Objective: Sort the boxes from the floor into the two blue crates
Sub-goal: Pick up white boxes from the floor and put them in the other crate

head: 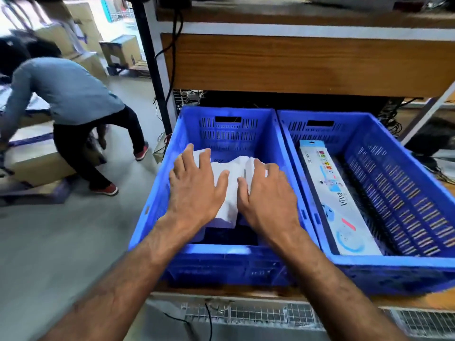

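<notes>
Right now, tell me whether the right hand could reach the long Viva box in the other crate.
Probably yes. The right hand rests on white boxes in the left crate; the Viva box lies uncovered in the open-topped right crate, just across the shared rims.

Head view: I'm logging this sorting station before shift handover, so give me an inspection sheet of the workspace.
Surface: wooden shelf carries both crates.
Job's things: left blue crate holds white boxes; right blue crate holds one long printed box.
Clutter: nothing seen on the shelf.
Grippers: left hand and right hand rest flat on the white boxes.
Cables: black cable hangs behind the crates.
Surroundings: another person bends over cardboard cartons.
</notes>
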`<action>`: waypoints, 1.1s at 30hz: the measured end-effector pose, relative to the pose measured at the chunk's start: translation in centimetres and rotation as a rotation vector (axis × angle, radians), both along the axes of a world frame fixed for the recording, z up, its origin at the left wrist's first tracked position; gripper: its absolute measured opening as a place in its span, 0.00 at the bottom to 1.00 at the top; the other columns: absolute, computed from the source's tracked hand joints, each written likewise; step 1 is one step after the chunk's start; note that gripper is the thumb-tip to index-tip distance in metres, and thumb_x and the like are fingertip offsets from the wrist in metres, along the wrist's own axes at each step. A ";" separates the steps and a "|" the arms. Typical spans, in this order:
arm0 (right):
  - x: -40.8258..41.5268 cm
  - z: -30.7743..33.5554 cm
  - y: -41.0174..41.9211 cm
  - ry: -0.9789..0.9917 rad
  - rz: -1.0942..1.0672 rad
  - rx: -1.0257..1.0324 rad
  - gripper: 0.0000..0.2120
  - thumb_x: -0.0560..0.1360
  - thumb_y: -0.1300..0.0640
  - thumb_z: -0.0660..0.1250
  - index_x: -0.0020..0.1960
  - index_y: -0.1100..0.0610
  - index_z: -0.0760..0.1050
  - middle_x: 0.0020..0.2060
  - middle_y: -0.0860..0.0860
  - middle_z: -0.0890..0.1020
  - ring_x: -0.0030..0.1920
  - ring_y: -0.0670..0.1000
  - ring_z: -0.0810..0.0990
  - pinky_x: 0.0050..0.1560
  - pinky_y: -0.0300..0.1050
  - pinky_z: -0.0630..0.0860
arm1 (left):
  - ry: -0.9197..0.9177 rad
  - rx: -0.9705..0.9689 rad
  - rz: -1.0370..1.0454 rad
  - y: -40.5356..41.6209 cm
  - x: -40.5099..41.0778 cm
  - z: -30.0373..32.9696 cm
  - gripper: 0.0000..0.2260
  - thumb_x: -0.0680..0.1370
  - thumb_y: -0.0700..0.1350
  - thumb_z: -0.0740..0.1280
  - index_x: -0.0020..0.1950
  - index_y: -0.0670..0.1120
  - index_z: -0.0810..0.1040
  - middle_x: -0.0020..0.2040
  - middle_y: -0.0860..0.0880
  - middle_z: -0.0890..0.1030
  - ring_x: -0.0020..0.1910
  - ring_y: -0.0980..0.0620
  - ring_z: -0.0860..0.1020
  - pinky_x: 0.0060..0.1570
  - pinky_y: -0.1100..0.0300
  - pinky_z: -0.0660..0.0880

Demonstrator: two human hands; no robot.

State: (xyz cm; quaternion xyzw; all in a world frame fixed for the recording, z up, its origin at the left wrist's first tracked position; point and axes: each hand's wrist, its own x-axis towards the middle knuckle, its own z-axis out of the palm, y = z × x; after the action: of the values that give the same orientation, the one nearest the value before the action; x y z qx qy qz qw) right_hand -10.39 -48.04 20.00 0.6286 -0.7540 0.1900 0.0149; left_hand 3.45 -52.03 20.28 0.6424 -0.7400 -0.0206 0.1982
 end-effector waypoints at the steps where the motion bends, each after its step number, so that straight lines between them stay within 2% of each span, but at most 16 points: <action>1: 0.0 0.2 0.3 -0.026 0.060 -0.059 0.27 0.83 0.43 0.57 0.76 0.57 0.65 0.69 0.57 0.73 0.68 0.59 0.71 0.65 0.51 0.70 | 0.010 -0.084 -0.002 0.9 0.7 0.5 0.28 0.82 0.61 0.58 0.77 0.48 0.65 0.79 0.41 0.60 0.76 0.40 0.61 0.71 0.43 0.64; 4: 0.7 0.8 1.1 -0.086 0.211 -0.154 0.29 0.84 0.44 0.58 0.79 0.60 0.63 0.78 0.60 0.66 0.78 0.58 0.62 0.77 0.53 0.61 | 0.024 -0.249 -0.010 3.5 2.6 1.5 0.26 0.82 0.58 0.59 0.76 0.46 0.67 0.79 0.41 0.62 0.75 0.39 0.64 0.71 0.42 0.65; 8: 2.4 1.5 2.5 -0.135 0.416 -0.267 0.30 0.83 0.47 0.60 0.79 0.62 0.62 0.79 0.61 0.62 0.79 0.61 0.59 0.79 0.59 0.56 | -0.033 -0.321 0.027 7.2 4.9 2.4 0.27 0.82 0.56 0.58 0.78 0.43 0.66 0.82 0.42 0.59 0.80 0.40 0.60 0.78 0.45 0.56; 12: 4.8 1.8 4.4 -0.220 0.615 -0.317 0.30 0.82 0.49 0.62 0.79 0.63 0.62 0.80 0.61 0.61 0.80 0.61 0.60 0.79 0.59 0.55 | -0.063 -0.367 0.130 12.2 7.1 2.5 0.29 0.83 0.53 0.60 0.80 0.40 0.63 0.83 0.43 0.58 0.82 0.42 0.56 0.80 0.42 0.52; 16: 8.5 1.3 7.6 -0.272 0.809 -0.292 0.30 0.82 0.49 0.62 0.79 0.64 0.63 0.79 0.61 0.63 0.79 0.62 0.61 0.77 0.61 0.59 | -0.144 -0.326 0.316 19.1 10.1 1.8 0.30 0.83 0.53 0.61 0.81 0.40 0.60 0.83 0.43 0.57 0.83 0.44 0.53 0.80 0.43 0.51; 25: 18.9 -0.8 19.5 -0.244 1.251 -0.192 0.31 0.83 0.47 0.59 0.81 0.61 0.59 0.80 0.61 0.59 0.81 0.60 0.56 0.79 0.60 0.54 | -0.263 -0.219 0.796 37.5 15.9 -0.2 0.31 0.84 0.57 0.58 0.82 0.42 0.59 0.84 0.44 0.55 0.83 0.45 0.51 0.81 0.44 0.50; 33: 27.9 -2.3 35.9 -0.278 1.644 -0.187 0.31 0.83 0.47 0.59 0.79 0.64 0.62 0.79 0.63 0.62 0.80 0.62 0.59 0.79 0.61 0.55 | -0.281 -0.183 1.173 57.1 18.5 -1.6 0.30 0.84 0.56 0.57 0.82 0.41 0.59 0.84 0.44 0.54 0.83 0.45 0.51 0.81 0.46 0.47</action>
State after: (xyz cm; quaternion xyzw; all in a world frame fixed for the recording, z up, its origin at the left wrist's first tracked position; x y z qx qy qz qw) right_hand 17.47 -12.14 17.72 0.9450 -0.0320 0.2778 -0.1693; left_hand 21.92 5.03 18.70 0.9199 -0.2807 0.2405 0.1314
